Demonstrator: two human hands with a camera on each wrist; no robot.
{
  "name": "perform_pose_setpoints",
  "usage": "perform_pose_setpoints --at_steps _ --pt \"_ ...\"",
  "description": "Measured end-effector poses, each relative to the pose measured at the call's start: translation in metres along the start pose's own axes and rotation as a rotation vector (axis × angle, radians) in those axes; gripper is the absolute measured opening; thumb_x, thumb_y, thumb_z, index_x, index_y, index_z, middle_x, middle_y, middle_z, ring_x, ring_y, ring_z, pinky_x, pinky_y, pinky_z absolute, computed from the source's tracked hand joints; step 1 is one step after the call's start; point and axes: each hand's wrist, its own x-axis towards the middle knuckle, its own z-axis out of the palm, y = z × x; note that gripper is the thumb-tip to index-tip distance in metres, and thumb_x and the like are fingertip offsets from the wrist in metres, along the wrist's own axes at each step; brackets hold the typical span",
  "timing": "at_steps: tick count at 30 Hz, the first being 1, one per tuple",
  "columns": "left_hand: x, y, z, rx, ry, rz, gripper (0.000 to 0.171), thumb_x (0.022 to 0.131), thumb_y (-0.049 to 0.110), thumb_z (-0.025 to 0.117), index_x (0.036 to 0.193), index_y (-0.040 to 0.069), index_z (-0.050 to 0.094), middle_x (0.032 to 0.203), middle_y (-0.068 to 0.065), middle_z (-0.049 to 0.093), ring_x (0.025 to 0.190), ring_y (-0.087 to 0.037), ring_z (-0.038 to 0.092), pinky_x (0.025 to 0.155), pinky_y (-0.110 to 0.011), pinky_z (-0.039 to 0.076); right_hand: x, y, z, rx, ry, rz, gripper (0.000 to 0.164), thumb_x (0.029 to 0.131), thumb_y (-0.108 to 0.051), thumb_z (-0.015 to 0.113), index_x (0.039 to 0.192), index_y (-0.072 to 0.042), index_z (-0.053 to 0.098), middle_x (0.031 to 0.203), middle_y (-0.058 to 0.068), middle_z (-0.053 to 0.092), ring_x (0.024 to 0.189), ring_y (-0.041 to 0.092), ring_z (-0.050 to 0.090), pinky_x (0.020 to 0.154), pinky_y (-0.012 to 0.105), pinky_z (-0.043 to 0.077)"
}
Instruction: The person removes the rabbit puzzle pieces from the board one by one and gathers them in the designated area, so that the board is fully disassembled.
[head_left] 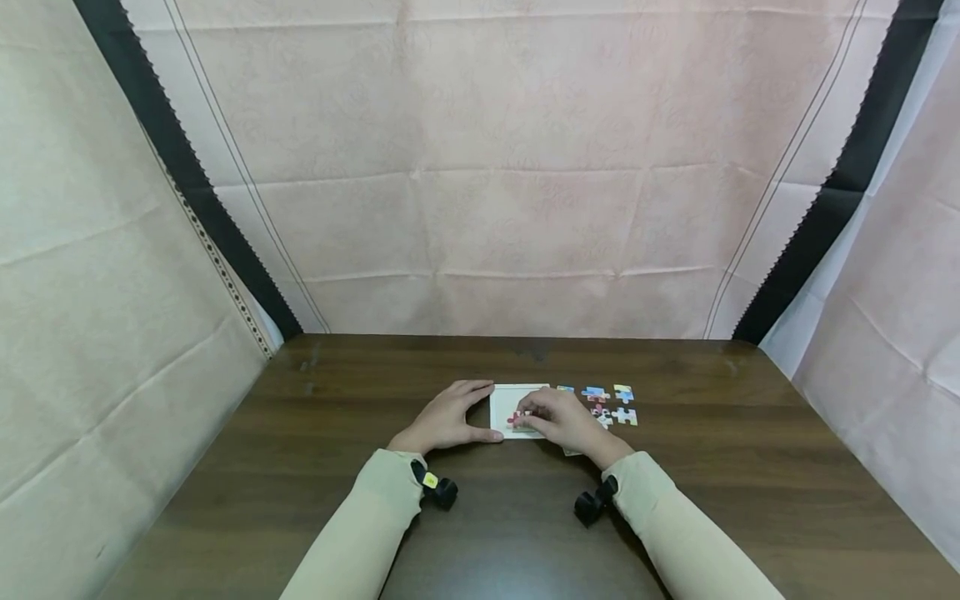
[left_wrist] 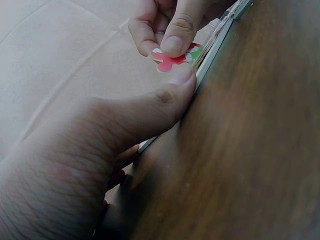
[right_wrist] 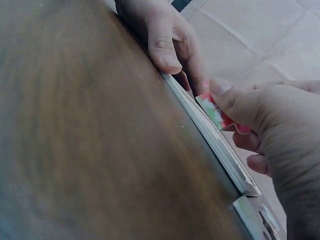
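Observation:
A white puzzle board [head_left: 510,397] lies on the table, its near edge showing as a thin strip in both wrist views. My left hand [head_left: 448,419] is at the board's left side, fingers extended to the far corner and thumb touching the near corner. Over the board, my right hand [head_left: 564,419] pinches a red, green and white jigsaw piece [right_wrist: 216,111] between thumb and fingers. This jigsaw piece [left_wrist: 167,61] is tilted just above the board's near edge, close to the left thumb. The right hand hides part of the board's right half.
Several loose jigsaw pieces [head_left: 597,392] lie to the right of the board, some partly hidden by the right hand. The brown wooden table [head_left: 360,367] reaches back to a pale fabric wall [head_left: 525,208], with fabric on both sides too.

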Motion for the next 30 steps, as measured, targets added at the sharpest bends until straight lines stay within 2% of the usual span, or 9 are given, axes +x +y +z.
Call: perform_pose_setpoints --at_steps 10,19,24,30 --pt "0.002 0.0001 -0.0011 0.002 -0.003 0.002 0.101 0.078 0.08 0.064 0.157 0.021 0.039 0.159 0.007 0.036 0.146 -0.018 0.031 0.113 -0.048 0.034 0.0018 -0.0048 -0.0038 -0.016 0.028 0.064 0.007 0.089 -0.02 0.079 0.096 -0.022 0.076 0.092 -0.015 0.066 0.083 0.012 0.053 0.066 0.028 0.049" --pt "0.0008 0.0009 -0.0008 -0.026 -0.002 -0.013 0.101 0.077 0.078 0.067 0.156 0.021 0.039 0.159 0.009 0.035 0.146 -0.018 0.03 0.114 -0.049 0.033 0.0019 -0.0037 -0.0016 -0.005 0.084 0.009 0.01 0.085 -0.018 0.083 0.093 -0.02 0.077 0.089 -0.012 0.068 0.085 0.017 0.051 0.07 0.036 0.048" --pt "0.0018 -0.0005 0.0005 -0.019 0.0 -0.003 0.102 0.077 0.08 0.065 0.156 0.021 0.04 0.159 0.008 0.035 0.146 -0.018 0.03 0.113 -0.049 0.033 0.0016 -0.0042 -0.0024 -0.012 0.077 0.023 0.01 0.084 -0.02 0.083 0.092 -0.022 0.077 0.088 -0.013 0.066 0.085 0.015 0.05 0.072 0.038 0.047" --pt "0.0005 -0.0021 0.0019 -0.015 0.005 0.001 0.103 0.077 0.081 0.063 0.156 0.021 0.039 0.159 0.008 0.035 0.146 -0.019 0.03 0.113 -0.049 0.034 0.0005 -0.0049 -0.0021 -0.029 0.07 0.04 0.011 0.084 -0.023 0.084 0.093 -0.024 0.078 0.089 -0.014 0.064 0.087 0.009 0.048 0.079 0.039 0.039"
